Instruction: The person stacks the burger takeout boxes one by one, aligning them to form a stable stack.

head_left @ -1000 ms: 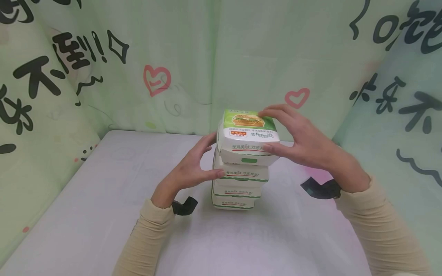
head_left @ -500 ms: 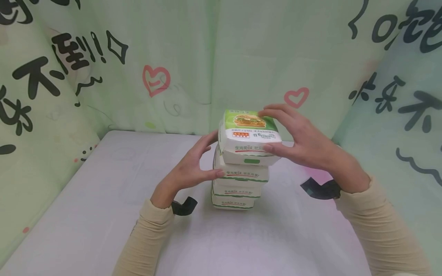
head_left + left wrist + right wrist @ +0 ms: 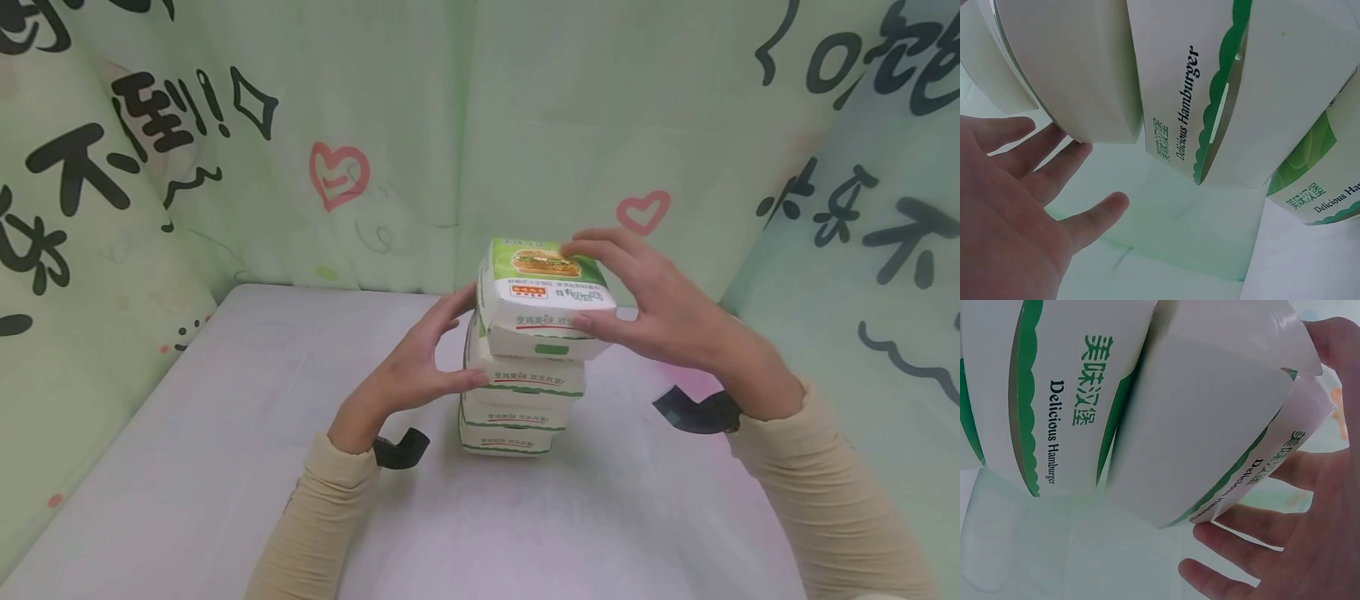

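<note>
Several white-and-green hamburger boxes stand in one stack on the table. My right hand (image 3: 660, 300) grips the top hamburger box (image 3: 543, 293), thumb on its front face and fingers at the far right of its lid. This box sits turned and offset to the right over the one below. My left hand (image 3: 408, 362) holds the second hamburger box (image 3: 536, 379) at its left side, thumb tip on the front. The other left fingers reach behind; in the left wrist view their tips meet the edge of a white box (image 3: 1072, 75). Lower boxes (image 3: 517, 415) lie beneath.
A white cloth covers the table (image 3: 337, 533). Green curtains (image 3: 375, 100) with black lettering and red hearts stand behind and at both sides. A black strap end (image 3: 401, 448) sticks out from the left wrist, another black strap (image 3: 693, 410) from the right.
The top hamburger box has shifted slightly to the right on the stack. Both hands stay nearly where they were, and the lower boxes have not moved.
</note>
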Tool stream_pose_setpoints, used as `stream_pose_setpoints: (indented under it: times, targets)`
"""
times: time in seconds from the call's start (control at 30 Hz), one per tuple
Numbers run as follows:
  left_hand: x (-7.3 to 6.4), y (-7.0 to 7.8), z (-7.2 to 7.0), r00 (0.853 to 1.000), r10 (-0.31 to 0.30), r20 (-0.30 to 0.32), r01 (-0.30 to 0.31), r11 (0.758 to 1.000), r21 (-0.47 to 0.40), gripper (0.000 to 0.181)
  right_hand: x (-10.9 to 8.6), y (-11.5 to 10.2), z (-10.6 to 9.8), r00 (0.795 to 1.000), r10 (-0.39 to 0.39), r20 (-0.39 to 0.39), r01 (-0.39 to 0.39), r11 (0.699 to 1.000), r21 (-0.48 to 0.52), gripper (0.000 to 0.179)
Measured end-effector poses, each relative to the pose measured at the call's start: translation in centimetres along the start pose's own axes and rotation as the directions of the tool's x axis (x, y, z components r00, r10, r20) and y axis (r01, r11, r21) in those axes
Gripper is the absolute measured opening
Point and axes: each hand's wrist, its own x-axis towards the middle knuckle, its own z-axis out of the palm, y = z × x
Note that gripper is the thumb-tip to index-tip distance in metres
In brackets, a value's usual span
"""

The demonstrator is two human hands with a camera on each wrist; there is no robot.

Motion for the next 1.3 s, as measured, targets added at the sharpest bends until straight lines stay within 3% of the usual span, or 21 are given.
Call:
stream_pose_setpoints:
  times: [0.87, 1.3]
  targets:
    - [-0.21, 0.05, -0.24, 0.999, -0.041, -0.006, 0.041, 0.999, 0.011, 0.093, 0.06, -0.59, -0.21, 1.0, 0.004, 0.0, -0.004, 1.0, -0.011, 0.069]
    - [-0.58, -0.01, -0.78, 1.0, -0.021, -0.013, 0.021, 0.999, 0.026, 0.092, -0.57, -0.02, -0.44, 0.999, 0.043, -0.023, -0.042, 0.999, 0.021, 0.062]
